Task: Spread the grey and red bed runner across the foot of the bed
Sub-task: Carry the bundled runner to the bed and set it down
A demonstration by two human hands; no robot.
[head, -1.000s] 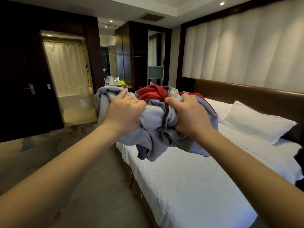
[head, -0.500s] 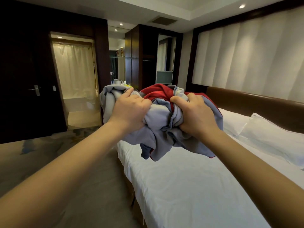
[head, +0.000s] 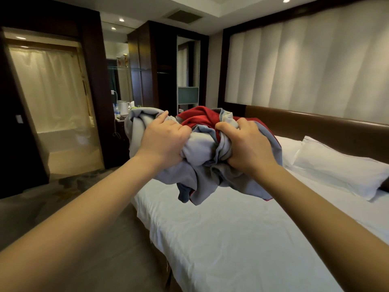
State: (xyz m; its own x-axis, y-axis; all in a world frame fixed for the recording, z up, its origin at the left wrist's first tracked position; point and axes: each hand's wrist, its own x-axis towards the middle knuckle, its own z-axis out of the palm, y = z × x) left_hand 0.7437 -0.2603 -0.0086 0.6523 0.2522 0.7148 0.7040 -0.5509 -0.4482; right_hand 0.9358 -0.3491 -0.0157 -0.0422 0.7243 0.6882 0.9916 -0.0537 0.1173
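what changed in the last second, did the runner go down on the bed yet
Not yet; only the camera view wobbles. The left hand and right hand still grip the bunched grey and red bed runner in the air over the white bed, neither opened out nor laid down.

Over at three o'clock, two white pillows [head: 336, 171] lie side by side, the nearer one plump and overlapping its neighbour, with a brown headboard [head: 315, 127] right behind them. Up at one o'clock, a pale padded wall panel [head: 305, 70] fills the wall in soft vertical folds. At twelve, there's a ceiling vent [head: 185, 16]. At nine o'clock, a sheer white curtain [head: 48, 89] glows inside a dark wood frame. At ten, a white kettle [head: 122, 107] stands on a small counter, with two small vases [head: 122, 60] on a glass shelf above it at eleven. Grey carpet [head: 52, 203] stretches away at eight.
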